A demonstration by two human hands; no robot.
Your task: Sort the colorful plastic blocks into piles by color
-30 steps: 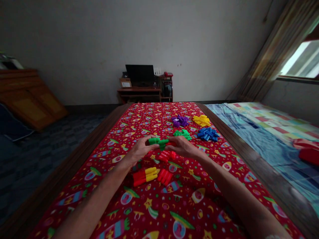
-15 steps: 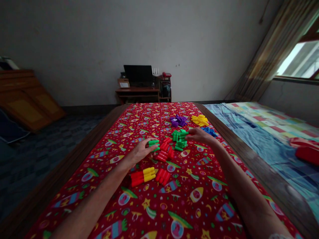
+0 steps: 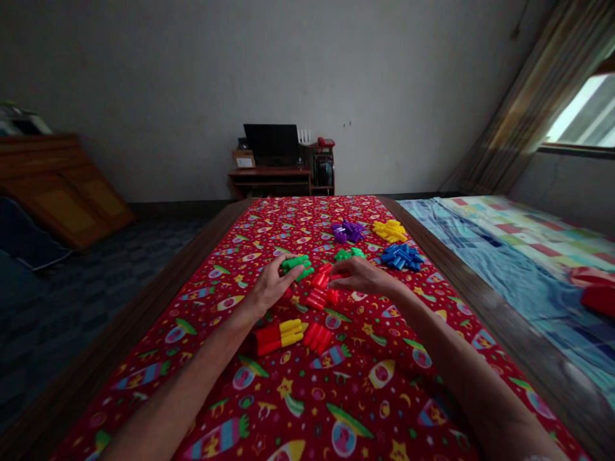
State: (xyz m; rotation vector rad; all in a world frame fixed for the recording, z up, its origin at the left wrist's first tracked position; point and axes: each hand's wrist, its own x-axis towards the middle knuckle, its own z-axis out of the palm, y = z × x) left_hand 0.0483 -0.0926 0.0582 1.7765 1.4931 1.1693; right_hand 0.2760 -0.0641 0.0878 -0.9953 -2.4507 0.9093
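Note:
My left hand (image 3: 269, 287) is closed on a cluster of green plastic pegs (image 3: 295, 264), held just above the red patterned cloth (image 3: 307, 390). My right hand (image 3: 361, 276) is beside it, fingers curled toward a red peg (image 3: 331, 276) at its fingertips; whether it grips the peg is hard to tell. A pile of loose red pegs (image 3: 319, 291) lies between and below the hands. The rest of the green pegs (image 3: 350, 253) sit just beyond my right hand.
A joined red-and-yellow piece (image 3: 280, 336) and a red bundle (image 3: 317, 337) lie nearer me. Purple pegs (image 3: 347, 232), yellow pegs (image 3: 389, 231) and blue pegs (image 3: 401, 257) sit farther off. A bed with a checked sheet (image 3: 519, 256) is on the right, a desk (image 3: 281, 173) at the wall.
My right hand has come back from the green pile toward my left hand and the red pegs. The left hand has lifted slightly with the green pegs.

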